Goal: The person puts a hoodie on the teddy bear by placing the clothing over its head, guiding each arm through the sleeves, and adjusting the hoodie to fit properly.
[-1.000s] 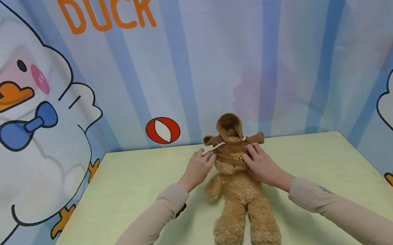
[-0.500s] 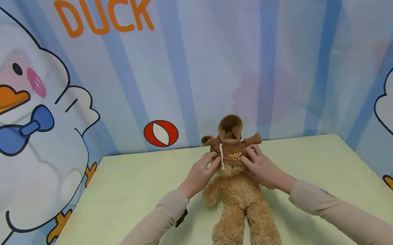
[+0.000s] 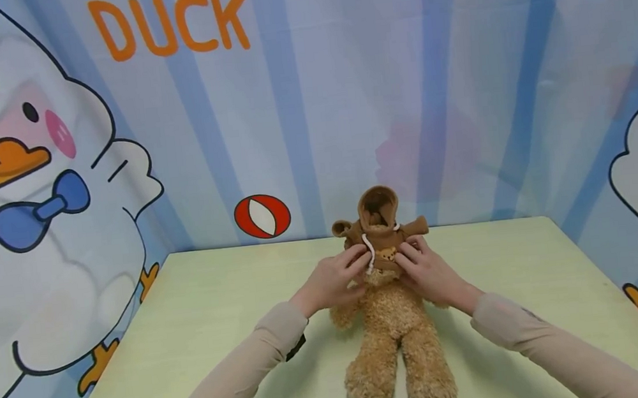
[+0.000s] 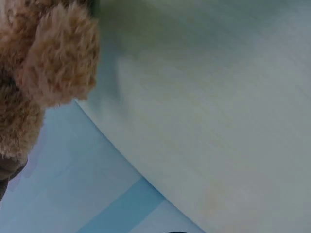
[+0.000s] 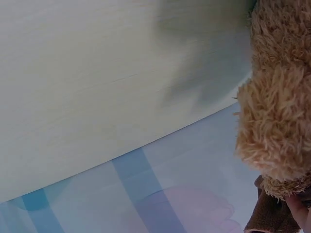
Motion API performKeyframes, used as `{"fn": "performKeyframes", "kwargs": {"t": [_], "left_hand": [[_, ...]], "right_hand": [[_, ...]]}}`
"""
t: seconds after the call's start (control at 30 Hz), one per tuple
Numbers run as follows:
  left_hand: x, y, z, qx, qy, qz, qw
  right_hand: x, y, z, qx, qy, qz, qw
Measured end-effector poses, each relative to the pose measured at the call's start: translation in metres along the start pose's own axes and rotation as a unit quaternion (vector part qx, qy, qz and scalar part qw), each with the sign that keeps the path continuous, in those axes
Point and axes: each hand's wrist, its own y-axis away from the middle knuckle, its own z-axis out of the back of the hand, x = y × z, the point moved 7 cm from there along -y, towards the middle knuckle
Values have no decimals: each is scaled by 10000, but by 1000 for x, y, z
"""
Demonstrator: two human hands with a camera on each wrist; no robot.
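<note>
A plush teddy bear (image 3: pixel 394 312) lies on its back in the head view, legs toward me. A small brown hoodie (image 3: pixel 383 239) covers its head, the hood opening facing up and the sleeves sticking out. My left hand (image 3: pixel 335 281) grips the hoodie's left lower edge, close to its white drawstring (image 3: pixel 369 250). On the other side my right hand (image 3: pixel 432 271) pinches the hem by the bear-face patch (image 3: pixel 386 254). The right wrist view shows my thumb (image 5: pixel 299 212) against the brown cloth below the fur. In the left wrist view only furry parts and a bit of hoodie appear.
The pale green table (image 3: pixel 236 296) extends to both sides of the bear. Behind its far edge hangs a blue striped curtain (image 3: pixel 338 94) printed with ducks and a red ball (image 3: pixel 262 216).
The drawstring, stretched sideways by my left hand at first, now hangs down the hoodie's front. My left hand has shifted right along the hoodie's edge. The right hand stays at the hem.
</note>
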Motion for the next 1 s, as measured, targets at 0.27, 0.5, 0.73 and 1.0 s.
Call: {"fn": "performKeyframes", "kwargs": {"t": [0.27,0.5,0.73,1.0], "left_hand": [[-7,-6,-6,-45,-1227,-71,9924],[-22,-7,2,-756,-2645,-1069,9555],[-34,-12,20,-1007,-2929,-1455,9396],[-38,-11,11,-698,-2808,-1531,9449]], "right_hand": [[6,-5,8,-499,441,388,9970],[15,-10,4,-605,871,806,9911],[17,-8,-4,-159,1092,1026,9886],[23,-11,-10,63,1068,1306,9856]]}}
